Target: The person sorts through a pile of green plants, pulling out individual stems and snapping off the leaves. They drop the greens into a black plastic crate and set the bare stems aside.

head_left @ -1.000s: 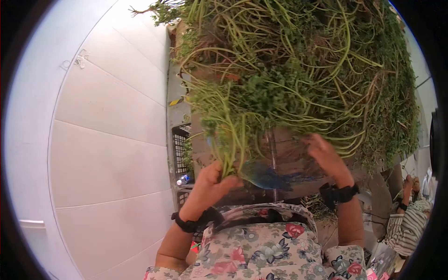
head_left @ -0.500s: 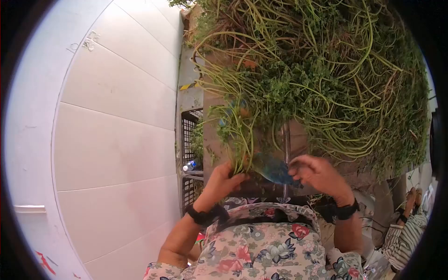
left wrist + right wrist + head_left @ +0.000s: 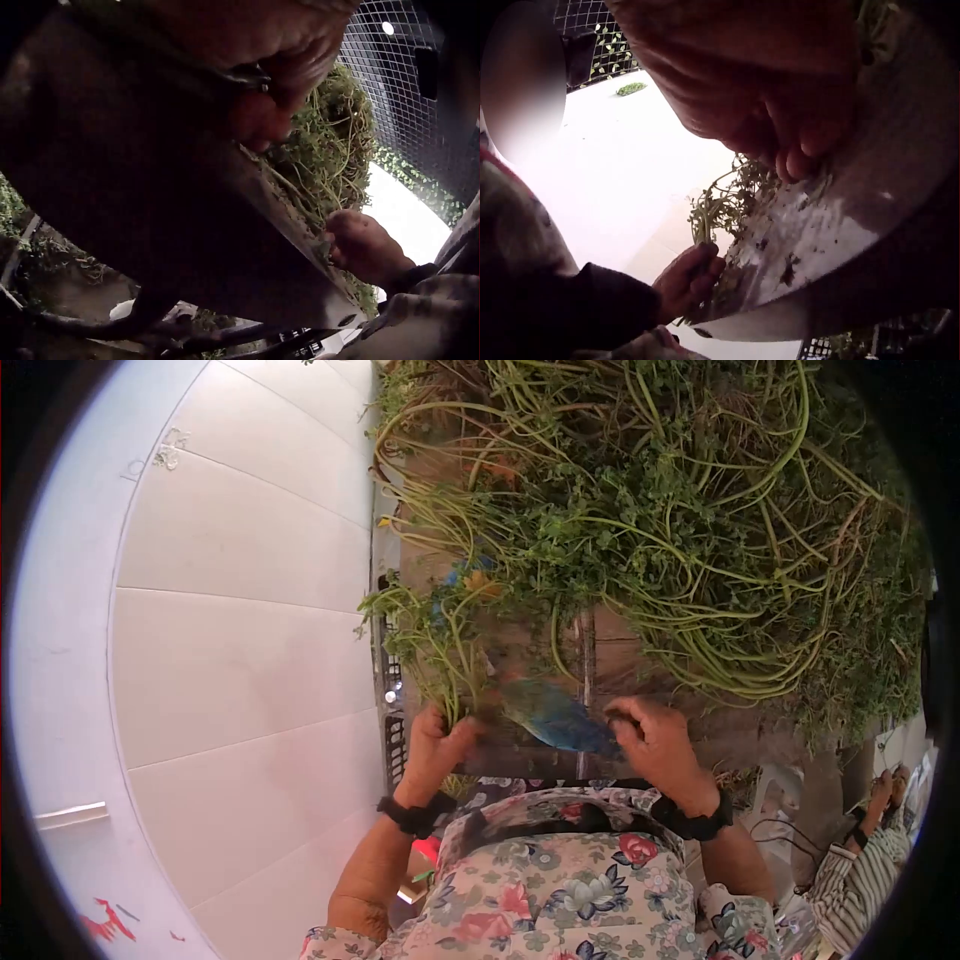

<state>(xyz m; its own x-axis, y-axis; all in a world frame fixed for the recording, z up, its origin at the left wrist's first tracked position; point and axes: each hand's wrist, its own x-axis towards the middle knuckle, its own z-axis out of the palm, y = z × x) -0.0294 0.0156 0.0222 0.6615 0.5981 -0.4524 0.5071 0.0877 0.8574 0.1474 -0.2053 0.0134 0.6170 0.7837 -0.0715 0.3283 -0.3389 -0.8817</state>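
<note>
My left hand (image 3: pixel 437 752) grips a small bunch of green leafy stems (image 3: pixel 450 660) near their lower ends, left of the blue patch. The stems rise from the fist, also in the right wrist view, where the bunch (image 3: pixel 712 214) stands over the table's edge. My right hand (image 3: pixel 655 745) is at the right end of the blue patch (image 3: pixel 555 715) on the brown tabletop (image 3: pixel 610 650), fingers curled toward the thumb. Its curled fingers (image 3: pixel 799 161) show close over the table in its own wrist view; I cannot tell whether they hold anything.
A large heap of tangled green stems (image 3: pixel 700 540) covers the table's far and right parts. Loose leaf bits (image 3: pixel 787 266) lie on the tabletop. A white panelled wall (image 3: pixel 240 670) stands at the left, with a black crate (image 3: pixel 392 750) beside the table. Another person's striped sleeve (image 3: pixel 865 875) is at the right.
My right hand has come back from the heap's edge to the blue patch. My left hand has shifted slightly left with the bunch, which now leans away from the heap.
</note>
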